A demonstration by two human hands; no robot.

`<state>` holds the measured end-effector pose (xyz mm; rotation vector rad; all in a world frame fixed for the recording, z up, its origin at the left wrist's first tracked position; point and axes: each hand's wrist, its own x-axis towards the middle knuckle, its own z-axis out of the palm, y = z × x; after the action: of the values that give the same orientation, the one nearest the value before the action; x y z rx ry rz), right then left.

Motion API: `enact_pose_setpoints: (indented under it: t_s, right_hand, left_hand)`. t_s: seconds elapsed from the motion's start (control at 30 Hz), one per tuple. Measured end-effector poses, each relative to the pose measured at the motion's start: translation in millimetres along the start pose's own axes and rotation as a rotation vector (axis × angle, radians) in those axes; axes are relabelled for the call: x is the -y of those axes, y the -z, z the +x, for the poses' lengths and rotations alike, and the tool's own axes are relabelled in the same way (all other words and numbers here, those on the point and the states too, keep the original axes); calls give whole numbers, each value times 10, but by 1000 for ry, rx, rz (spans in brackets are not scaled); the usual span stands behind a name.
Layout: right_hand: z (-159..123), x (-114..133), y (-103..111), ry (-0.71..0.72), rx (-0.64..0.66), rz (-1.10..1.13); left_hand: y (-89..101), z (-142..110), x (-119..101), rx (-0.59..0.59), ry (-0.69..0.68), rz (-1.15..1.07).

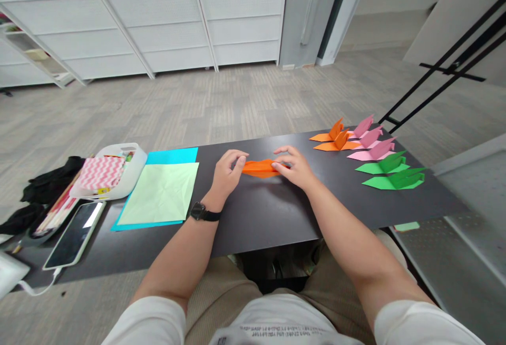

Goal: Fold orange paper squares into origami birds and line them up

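Observation:
A folded piece of orange paper [259, 168] is held low over the dark table between my two hands, its long shape lying crosswise. My left hand [228, 172] grips its left end, thumb against the paper, index finger raised above it. At the right end, my right hand [295, 168] pinches the paper with the thumb in front and the index finger lifted clear. Some of the fingers behind the paper are hidden.
To the right stand folded birds: orange [336, 144], pink [373, 150] and green [399, 179]. Light green paper [162, 192] lies over blue sheets [174, 155] on the left. Beyond are a white basket [136, 168], a charging phone [75, 235] and the dark table [269, 224].

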<state>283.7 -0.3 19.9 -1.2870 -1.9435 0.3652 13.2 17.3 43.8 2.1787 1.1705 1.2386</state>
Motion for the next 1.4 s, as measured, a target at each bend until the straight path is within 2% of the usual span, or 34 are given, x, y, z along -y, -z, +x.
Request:
enact_pose_setpoints:
  t_s: [0.1, 0.17, 0.23, 0.3, 0.43, 0.53, 0.63, 0.83, 1.0, 1.17, 1.4]
  right_hand:
    - [2, -103, -38, -137, 23, 65]
    - [-9, -156, -85, -229, 70, -5]
    - [-25, -176, -132, -276, 88, -124]
    - [-39, -169, -170, -283, 85, -225]
    - [-51, -150, -212, -260, 66, -308]
    - [-47, -160, -228, -234, 47, -346]
    - [-33, -168, -235, -213, 30, -377]
    - [-9, -108, -177, -78, 15, -304]
    - [-59, -43, -121, 97, 212, -175]
    - [-63, -62, -177, 70, 220, -196]
    - [-59, -65, -211, 41, 203, -195]
  left_hand:
    - [40, -7, -30, -92, -14, 12]
    - [22, -27, -35, -85, -37, 52]
    - [-34, -54, -41, -3, -67, 111]
    - [-119, -81, -48, 129, -99, 162]
    - [-306, -113, -47, 357, -151, 220]
    - [-386, -118, -17, 465, -171, 258]
    - [-398, -121, 15, 522, -172, 264]
    - [-347, -118, 36, 528, -128, 296]
    - [-310, -109, 95, 490, -92, 342]
    - [-309, -109, 133, 451, -66, 326]
    - [-309, -103, 127, 485, -89, 340]
